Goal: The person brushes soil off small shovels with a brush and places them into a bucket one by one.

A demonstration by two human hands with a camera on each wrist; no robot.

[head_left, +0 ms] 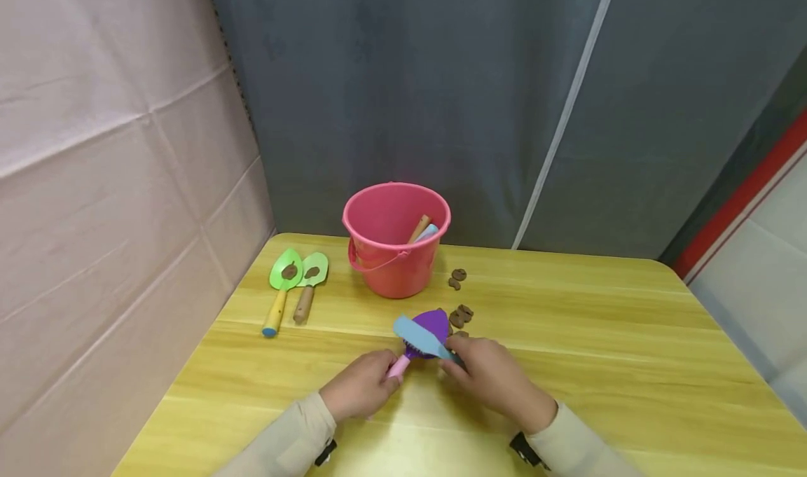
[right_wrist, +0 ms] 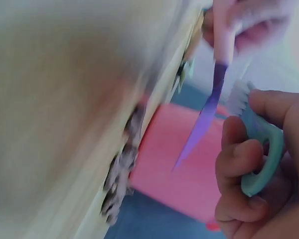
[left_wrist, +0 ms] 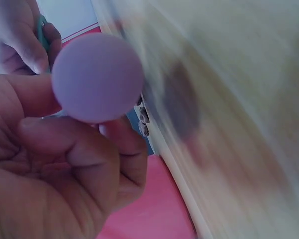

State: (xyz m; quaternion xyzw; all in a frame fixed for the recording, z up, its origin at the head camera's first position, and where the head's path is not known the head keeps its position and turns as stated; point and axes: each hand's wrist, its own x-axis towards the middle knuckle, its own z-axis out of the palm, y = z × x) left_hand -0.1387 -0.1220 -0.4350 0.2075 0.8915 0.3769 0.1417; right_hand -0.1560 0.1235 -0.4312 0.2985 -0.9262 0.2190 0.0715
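My left hand (head_left: 361, 386) grips the pink handle (head_left: 398, 368) of a small toy shovel with a purple blade (head_left: 436, 323). The handle's round end (left_wrist: 97, 78) faces the left wrist view. My right hand (head_left: 498, 381) holds a light blue brush (head_left: 417, 335) by its teal looped handle (right_wrist: 270, 164), and pale bristles (right_wrist: 237, 99) show in the right wrist view. From the head, the brush overlaps the purple blade. Brown clay-like pieces (head_left: 461, 314) lie on the table just past the blade, close to my right fingers.
Behind the hands stands a pink bucket (head_left: 398, 274), with a wooden handle (head_left: 419, 228) and a light blue one sticking up inside. At the left lie a bright green shovel (head_left: 277, 270) and a pale green shovel (head_left: 320, 261), each bearing a brown piece. More brown pieces (head_left: 458, 275) sit beside the bucket.
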